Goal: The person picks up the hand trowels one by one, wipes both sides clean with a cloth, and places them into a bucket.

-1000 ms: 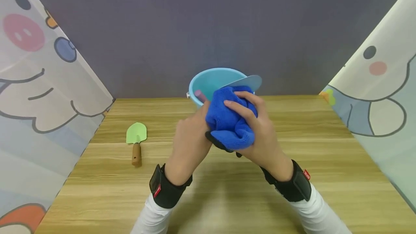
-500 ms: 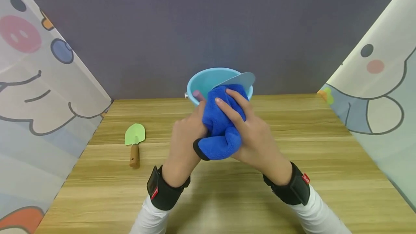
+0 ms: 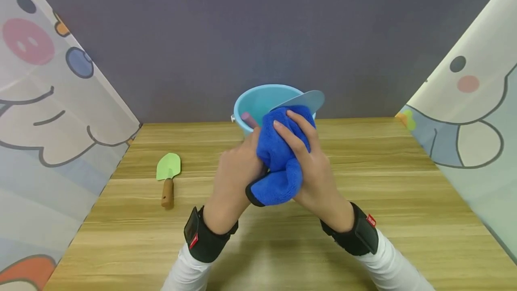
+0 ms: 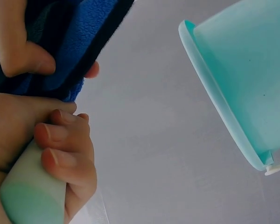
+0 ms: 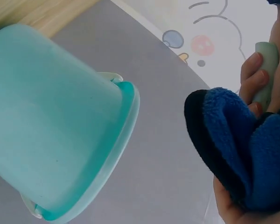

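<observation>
In the head view my left hand (image 3: 236, 172) is at the middle of the table, next to my right hand (image 3: 317, 172). The left wrist view shows my left fingers curled round a pale green handle (image 4: 35, 191) of a toy shovel. Its rounded grey-blue blade (image 3: 312, 99) sticks out past a blue towel (image 3: 278, 147) with black edging. My right hand grips the towel, bunched round the shovel, with two fingers spread over its top. The towel hides the middle of the shovel. In the right wrist view a fold of the towel (image 5: 228, 126) hangs loose.
A light blue bucket (image 3: 252, 91) stands just beyond my hands, with a pink rod-like end (image 3: 248, 119) showing inside. A green trowel (image 3: 168, 167) with a wooden handle lies on the wooden table (image 3: 404, 219) at the left. Cartoon-printed sheets flank both sides.
The towel and blade shift a little left, then back right. The towel's loose end now hangs lower and further left. Both hands keep their grip; bucket and trowel stay put.
</observation>
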Motion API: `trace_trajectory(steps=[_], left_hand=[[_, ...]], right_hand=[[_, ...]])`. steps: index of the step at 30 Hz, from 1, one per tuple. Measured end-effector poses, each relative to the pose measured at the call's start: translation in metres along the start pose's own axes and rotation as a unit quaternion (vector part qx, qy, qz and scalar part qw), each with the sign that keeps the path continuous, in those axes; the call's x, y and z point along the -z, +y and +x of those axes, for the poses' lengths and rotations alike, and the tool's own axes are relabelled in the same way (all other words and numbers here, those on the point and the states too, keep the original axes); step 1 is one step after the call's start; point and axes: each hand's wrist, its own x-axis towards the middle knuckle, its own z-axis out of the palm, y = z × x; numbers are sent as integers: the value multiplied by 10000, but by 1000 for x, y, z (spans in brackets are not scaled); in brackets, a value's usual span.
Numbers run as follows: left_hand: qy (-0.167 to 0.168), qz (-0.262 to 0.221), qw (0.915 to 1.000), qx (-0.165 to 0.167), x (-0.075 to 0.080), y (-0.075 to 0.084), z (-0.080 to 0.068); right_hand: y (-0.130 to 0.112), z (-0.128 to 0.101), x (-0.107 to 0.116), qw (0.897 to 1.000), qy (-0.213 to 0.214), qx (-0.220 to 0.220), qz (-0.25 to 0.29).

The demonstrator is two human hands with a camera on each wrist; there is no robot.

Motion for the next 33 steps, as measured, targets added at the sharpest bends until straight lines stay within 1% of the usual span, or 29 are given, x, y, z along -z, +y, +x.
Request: trace_trajectory(steps=[5,11,15,21,29,33], left_hand=[[6,-42,9999,-101,-1,0,0],[147,24,9995,-262,-1,0,0],[183,3,9992,-342,-1,0,0],[129,-27,9994,-334,0,-2,0],[50,-136,9994,-310,2,-3,0],[-16,-95,9994,-327,2,-3,-1]], right_hand=[[-1,0,2,9999,88,-12,-73],[-2,0,3,9998,156,-61,-123],[-3,0,3,9995,226,-79,-190],[-3,0,3,9991,253,-111,-316],[-1,1,3,9989,321,-107,-315],[0,1,4,9988,366,-129,-300]])
